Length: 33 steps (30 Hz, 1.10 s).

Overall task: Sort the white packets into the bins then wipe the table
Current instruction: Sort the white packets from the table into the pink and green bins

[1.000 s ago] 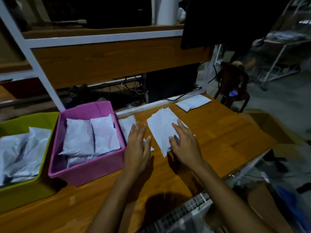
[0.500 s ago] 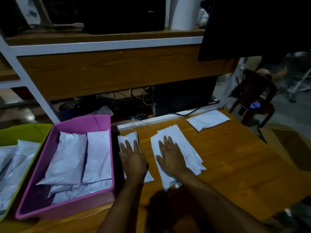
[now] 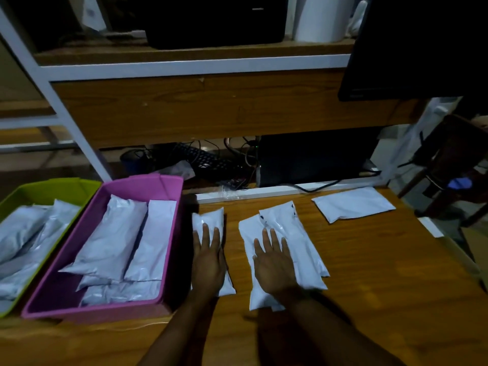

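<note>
While spread left grip (image 3: 208,262) presses packet (image 3: 208,217) beside pink bin (image 3: 174,233), spread right grip (image 3: 274,265) presses packet stack (image 3: 299,233)

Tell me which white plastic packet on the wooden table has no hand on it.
The flat white plastic packet far right, lying alone; left hand and right hand cover the others.

You can read no text, label or number anywhere here; the small dark marks near the far end of the white packet (image 3: 298,233) lying uppermost in the middle stack are too blurred to make out; the paper sheet (image 3: 91,11) hanging at top left carries faint print, illegible; the monitor (image 3: 422,43) shows a dim mark on its lower edge, equally unreadable.
</note>
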Motion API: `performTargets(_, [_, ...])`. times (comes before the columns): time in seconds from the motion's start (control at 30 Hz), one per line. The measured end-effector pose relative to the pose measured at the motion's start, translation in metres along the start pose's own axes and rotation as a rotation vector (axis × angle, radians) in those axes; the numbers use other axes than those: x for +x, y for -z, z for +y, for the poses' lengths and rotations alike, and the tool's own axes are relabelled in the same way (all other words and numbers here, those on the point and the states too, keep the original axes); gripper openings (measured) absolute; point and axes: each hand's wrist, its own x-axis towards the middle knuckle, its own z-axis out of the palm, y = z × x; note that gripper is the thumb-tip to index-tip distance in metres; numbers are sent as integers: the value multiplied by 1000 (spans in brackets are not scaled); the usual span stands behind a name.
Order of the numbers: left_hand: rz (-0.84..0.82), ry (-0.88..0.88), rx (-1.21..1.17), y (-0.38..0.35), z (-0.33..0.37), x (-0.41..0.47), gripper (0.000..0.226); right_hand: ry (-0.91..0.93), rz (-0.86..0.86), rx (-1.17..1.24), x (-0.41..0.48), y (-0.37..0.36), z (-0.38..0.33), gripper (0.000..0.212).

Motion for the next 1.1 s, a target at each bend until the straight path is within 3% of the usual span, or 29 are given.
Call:
performTargets(0.2, [-15,-34,-27,3,6,-11,52,16,44,-20,-1,10,-2,40])
performTargets(0.57, [38,-286,-297,54,39,-36,53,-225,387,172,-49,57,-13,45])
performTargets(0.63, [57,-327,-329,76,50,-44,54,-206,438,267,-70,73,-21,56])
performTargets(0.87, [140,-349,-346,147,57,-88,53,-167,615,469,-116,124,-73,60])
performTargets(1.1, [278,-311,-239,210,6,-110,55,-29,645,588,-125,147,-141,53])
